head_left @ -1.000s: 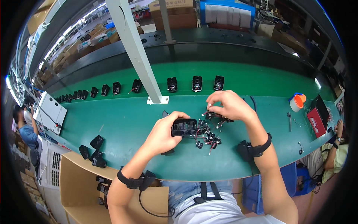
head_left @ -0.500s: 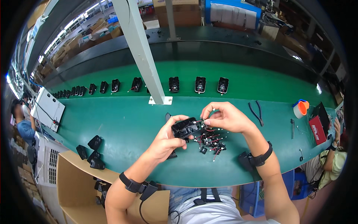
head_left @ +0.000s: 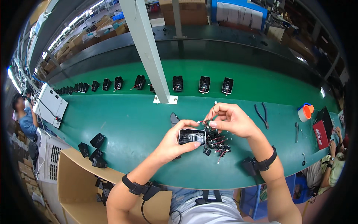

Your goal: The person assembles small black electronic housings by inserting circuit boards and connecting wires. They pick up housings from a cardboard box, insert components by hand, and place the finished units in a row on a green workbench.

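Housing of hollow black plastic [head_left: 192, 137], box-shaped, pale-rimmed: gripped by the left hand [head_left: 172, 145], long axis set left-to-right, opening turned upward; placed left of, and slightly bodyward from, the right hand [head_left: 232, 121]. Small dark part with thin wires [head_left: 208, 123]: pinched in right hand. Tangled black components [head_left: 219, 143], red-wired, white-plugged: heaped on smooth green desk [head_left: 123, 123], bodyward of right hand.

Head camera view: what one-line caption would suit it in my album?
The left hand holds an open black case while the right hand pinches a wired part over a green table.
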`<state>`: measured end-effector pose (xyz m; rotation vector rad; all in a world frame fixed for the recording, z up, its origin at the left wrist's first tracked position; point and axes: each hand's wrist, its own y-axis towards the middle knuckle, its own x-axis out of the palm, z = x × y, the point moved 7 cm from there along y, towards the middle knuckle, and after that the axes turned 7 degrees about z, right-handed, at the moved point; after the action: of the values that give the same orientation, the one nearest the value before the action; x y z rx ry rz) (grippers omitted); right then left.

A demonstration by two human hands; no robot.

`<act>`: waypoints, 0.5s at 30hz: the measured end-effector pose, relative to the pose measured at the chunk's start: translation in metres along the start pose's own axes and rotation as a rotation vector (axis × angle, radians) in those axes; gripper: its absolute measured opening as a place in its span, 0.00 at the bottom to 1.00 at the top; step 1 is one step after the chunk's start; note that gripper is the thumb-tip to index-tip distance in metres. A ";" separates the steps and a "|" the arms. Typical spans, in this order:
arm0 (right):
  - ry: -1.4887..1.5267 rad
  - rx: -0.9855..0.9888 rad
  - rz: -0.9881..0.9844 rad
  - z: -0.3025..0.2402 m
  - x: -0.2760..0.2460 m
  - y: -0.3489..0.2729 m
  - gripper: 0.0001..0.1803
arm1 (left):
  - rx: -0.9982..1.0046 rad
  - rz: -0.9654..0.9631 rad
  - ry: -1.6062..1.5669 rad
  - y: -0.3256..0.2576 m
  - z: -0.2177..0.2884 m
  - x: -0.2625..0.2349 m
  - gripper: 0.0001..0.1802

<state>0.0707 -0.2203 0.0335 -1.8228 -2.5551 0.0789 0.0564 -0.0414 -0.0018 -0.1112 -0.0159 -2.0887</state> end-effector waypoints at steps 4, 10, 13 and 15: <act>0.121 -0.076 -0.038 -0.002 0.005 -0.004 0.07 | -0.006 -0.071 0.209 -0.005 0.007 0.006 0.35; 0.107 -0.125 -0.024 -0.008 0.012 -0.006 0.06 | 0.061 -0.011 0.148 -0.005 0.012 0.010 0.21; 0.041 -0.155 0.014 -0.009 0.010 -0.007 0.06 | 0.034 0.038 0.123 -0.005 0.011 0.007 0.14; 0.074 -0.197 0.021 -0.015 0.011 -0.005 0.06 | -0.021 0.054 0.109 -0.007 0.019 0.005 0.12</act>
<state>0.0630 -0.2113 0.0486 -1.8751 -2.5748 -0.2444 0.0488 -0.0412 0.0178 -0.0104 0.0735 -2.0390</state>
